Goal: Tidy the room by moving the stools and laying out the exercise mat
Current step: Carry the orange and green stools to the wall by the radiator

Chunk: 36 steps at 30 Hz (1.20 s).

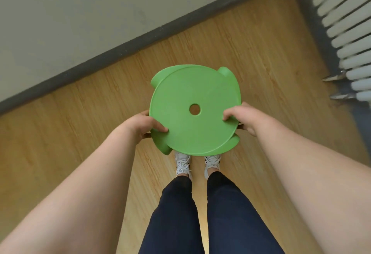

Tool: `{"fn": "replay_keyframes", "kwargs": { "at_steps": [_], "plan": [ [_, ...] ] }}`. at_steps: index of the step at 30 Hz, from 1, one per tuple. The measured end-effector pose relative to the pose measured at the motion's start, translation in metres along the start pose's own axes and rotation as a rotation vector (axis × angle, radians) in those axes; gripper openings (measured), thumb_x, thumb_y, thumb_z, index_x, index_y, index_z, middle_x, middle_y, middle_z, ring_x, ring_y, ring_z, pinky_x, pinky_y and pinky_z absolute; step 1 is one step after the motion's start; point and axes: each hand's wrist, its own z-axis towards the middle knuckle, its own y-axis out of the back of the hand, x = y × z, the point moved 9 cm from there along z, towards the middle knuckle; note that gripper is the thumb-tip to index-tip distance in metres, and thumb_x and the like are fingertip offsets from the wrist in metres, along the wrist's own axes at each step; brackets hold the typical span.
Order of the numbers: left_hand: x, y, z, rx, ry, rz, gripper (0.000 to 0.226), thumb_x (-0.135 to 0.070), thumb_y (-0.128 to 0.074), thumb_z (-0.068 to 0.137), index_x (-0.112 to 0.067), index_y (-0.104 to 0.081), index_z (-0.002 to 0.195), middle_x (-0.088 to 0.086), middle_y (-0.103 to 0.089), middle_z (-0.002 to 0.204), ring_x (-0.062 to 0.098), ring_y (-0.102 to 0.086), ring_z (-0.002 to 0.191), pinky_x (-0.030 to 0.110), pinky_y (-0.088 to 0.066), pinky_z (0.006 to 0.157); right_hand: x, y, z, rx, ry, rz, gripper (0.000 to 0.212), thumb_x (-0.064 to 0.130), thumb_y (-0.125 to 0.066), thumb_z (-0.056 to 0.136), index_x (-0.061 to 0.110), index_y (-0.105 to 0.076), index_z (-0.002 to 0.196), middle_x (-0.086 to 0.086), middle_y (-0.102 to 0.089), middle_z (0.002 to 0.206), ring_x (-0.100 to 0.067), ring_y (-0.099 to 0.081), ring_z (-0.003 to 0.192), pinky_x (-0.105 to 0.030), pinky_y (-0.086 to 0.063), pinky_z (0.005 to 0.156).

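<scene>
- Green stool (180, 93) sits squarely between both hands, seat facing up.
- Left hand (148, 123) and right hand (239, 116) grip opposite rim edges, equally near.
- Skirting board (100, 59) lies just ahead.

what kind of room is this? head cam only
Likely a corner of an indoor room, home or small studio: wood-look plank floor, plain pale wall with dark grey baseboard, white ribbed radiator. Left hand and right hand grip a green stool.
</scene>
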Motion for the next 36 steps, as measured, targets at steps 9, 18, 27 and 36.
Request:
{"fn": "replay_keyframes", "kwargs": {
  "at_steps": [9,18,27,36],
  "plan": [
    [-0.064,-0.054,-0.103,0.102,-0.165,0.247,0.059,0.006,-0.075,0.068,-0.024,-0.060,0.117,-0.006,-0.068,0.106,0.012,-0.061,0.092,0.025,-0.048,0.068,-0.041,0.064,-0.126,-0.187,0.026,0.299,0.062,0.004,-0.067,0.068,0.007,-0.042,0.125,-0.016,-0.060,0.114,-0.029,-0.062,0.098,-0.045,-0.052,0.090],
    [-0.066,-0.141,-0.174,0.252,-0.306,0.576,0.070,0.007,-0.073,0.067,-0.021,-0.054,0.129,0.000,-0.066,0.116,0.023,-0.059,0.109,0.036,-0.050,0.086,-0.156,0.081,-0.236,-0.421,-0.003,0.757,0.057,0.002,-0.067,0.073,0.006,-0.043,0.125,-0.016,-0.058,0.112,-0.030,-0.059,0.098,-0.044,-0.049,0.087],
    [-0.021,-0.296,-0.250,0.452,-0.380,1.010,0.045,0.007,-0.076,0.066,-0.010,-0.065,0.106,0.002,-0.071,0.099,0.021,-0.065,0.094,0.026,-0.050,0.062,-0.314,0.095,-0.343,-0.584,-0.073,1.043,0.041,0.008,-0.067,0.076,0.004,-0.058,0.115,-0.012,-0.061,0.118,-0.031,-0.057,0.110,-0.042,-0.043,0.099],
    [0.105,-0.470,-0.316,0.570,-0.437,1.401,0.041,0.001,-0.076,0.069,-0.015,-0.066,0.104,0.000,-0.071,0.104,0.023,-0.063,0.100,0.036,-0.050,0.082,-0.501,0.120,-0.430,-0.706,0.001,1.325,0.029,0.005,-0.065,0.079,0.013,-0.062,0.107,-0.009,-0.063,0.115,-0.029,-0.057,0.108,-0.047,-0.044,0.101]
  ]
}}
